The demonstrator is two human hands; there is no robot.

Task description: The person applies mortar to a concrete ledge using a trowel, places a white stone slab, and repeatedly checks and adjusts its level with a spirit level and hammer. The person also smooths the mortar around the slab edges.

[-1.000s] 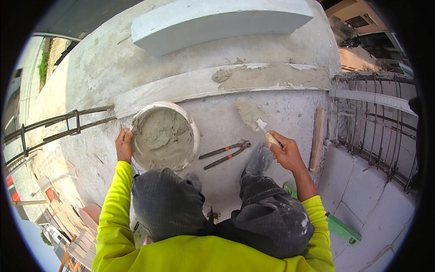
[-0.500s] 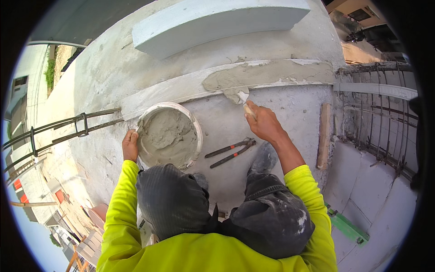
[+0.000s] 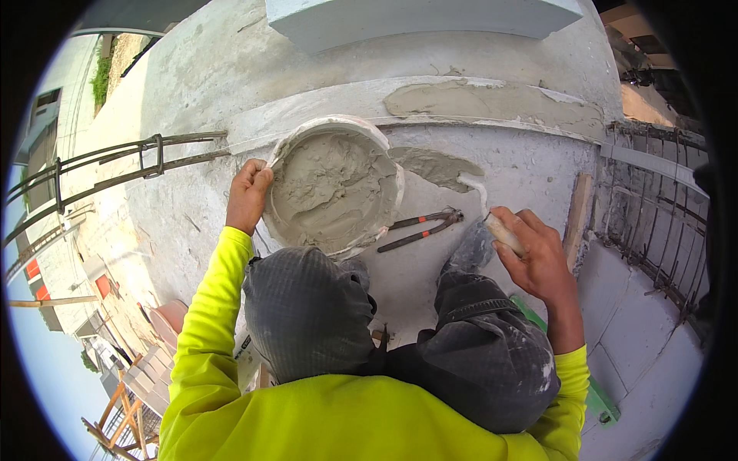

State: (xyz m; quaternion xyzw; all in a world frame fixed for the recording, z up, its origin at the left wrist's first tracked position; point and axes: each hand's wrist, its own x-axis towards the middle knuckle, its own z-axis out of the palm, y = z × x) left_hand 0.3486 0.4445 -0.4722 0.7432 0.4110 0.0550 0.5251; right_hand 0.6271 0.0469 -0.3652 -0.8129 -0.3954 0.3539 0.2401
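My left hand [image 3: 249,194] grips the left rim of a round bucket [image 3: 399,188] that is nearly full of wet grey mortar [image 3: 334,184]. My right hand [image 3: 534,257] is wrapped round the pale handle of a trowel [image 3: 507,234]. A long heap of mortar [image 3: 437,166] covers the trowel's blade, just right of the bucket and above the ground. Beyond it, a smoothed strip of mortar [image 3: 500,105] lies along the pale ledge. Between my feet and the bucket rest pincers [image 3: 419,229] with red-marked handles, partly hidden by the bucket.
A thin string runs along the ledge. Rebar [image 3: 100,170] juts in from the left, and a rebar cage [image 3: 665,184] stands on the right. A wooden strip [image 3: 576,219] lies near the right edge. A long pale block [image 3: 423,23] sits at the back.
My right hand has drawn the trowel back from the ledge, rightward and nearer me; its blade now carries a large heap of mortar. The bucket looks raised and shifted right, over the pincers' handles.
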